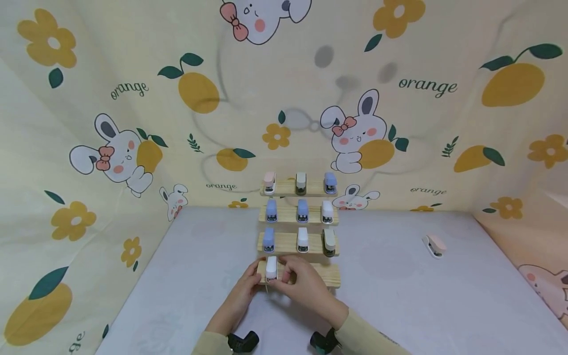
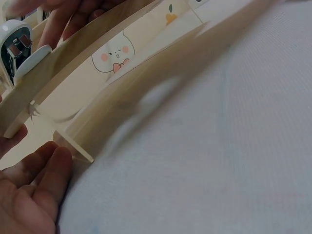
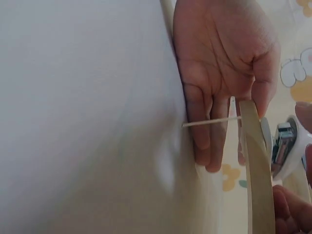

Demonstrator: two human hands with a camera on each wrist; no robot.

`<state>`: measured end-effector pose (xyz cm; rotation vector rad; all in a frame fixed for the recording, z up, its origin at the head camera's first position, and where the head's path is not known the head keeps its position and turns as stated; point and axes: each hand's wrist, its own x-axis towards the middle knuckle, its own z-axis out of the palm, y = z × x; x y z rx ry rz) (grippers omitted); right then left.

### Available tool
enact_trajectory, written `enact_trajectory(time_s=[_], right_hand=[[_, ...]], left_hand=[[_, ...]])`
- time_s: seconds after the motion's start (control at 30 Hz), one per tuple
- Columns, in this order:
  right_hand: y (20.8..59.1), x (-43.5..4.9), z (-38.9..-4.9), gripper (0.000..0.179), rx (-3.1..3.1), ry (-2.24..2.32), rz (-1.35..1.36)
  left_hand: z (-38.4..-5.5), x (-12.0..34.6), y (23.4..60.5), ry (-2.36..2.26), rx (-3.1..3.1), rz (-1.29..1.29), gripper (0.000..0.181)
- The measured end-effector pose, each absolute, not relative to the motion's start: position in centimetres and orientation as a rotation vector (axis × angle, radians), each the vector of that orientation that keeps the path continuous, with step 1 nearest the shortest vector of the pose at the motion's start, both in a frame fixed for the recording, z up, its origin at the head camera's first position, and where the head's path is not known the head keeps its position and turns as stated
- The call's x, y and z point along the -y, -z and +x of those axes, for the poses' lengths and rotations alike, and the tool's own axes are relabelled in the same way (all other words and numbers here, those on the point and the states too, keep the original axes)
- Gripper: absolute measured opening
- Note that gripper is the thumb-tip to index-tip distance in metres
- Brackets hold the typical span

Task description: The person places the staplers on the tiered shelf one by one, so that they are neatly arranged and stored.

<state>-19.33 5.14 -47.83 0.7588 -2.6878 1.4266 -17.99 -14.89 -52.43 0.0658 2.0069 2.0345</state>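
A small white stapler (image 1: 271,267) stands near the left end of the lowest tier of a wooden display stand (image 1: 327,274). My right hand (image 1: 307,287) pinches this stapler between thumb and fingers. With my left hand (image 1: 240,295) I hold the tier's left end, the thumb at its edge and other fingers extended below it. In the right wrist view the left palm (image 3: 222,63) faces the camera, beside a thin leg (image 3: 212,121) under the board (image 3: 258,175). The left wrist view shows the stapler's metal front (image 2: 18,46) above the board.
Three higher tiers hold several mini staplers in pink, grey, blue and white, among them a blue stapler (image 1: 268,239), a white stapler (image 1: 302,240) and a grey stapler (image 1: 329,242). A pink stapler (image 1: 435,245) lies apart on the white table (image 1: 390,296) at right. A patterned cloth (image 1: 284,74) hangs behind.
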Motion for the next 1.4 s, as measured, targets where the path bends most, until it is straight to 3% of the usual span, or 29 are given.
enact_trajectory(time_s=[0.33,0.67,0.93,1.4], right_hand=[[48.0,-11.2,-18.2,0.021,2.664,-1.661,0.747],[48.5,-20.8,-18.7,0.023,2.647,-1.36,0.552],[48.7,-27.3,-21.2,0.041,2.724,-1.142,0.222],[47.8,-33.9,-24.3,0.07,2.712,-1.128,0.047]], left_hand=[[-17.9,14.7,52.4,-2.013,-2.034,0.034,0.051],[-17.9,15.0,52.3,-2.01,-2.026,0.032,0.052],[-17.9,15.0,52.6,-2.04,-2.004,0.048,0.052],[-18.1,14.9,52.4,-2.018,-2.016,0.029,0.051]])
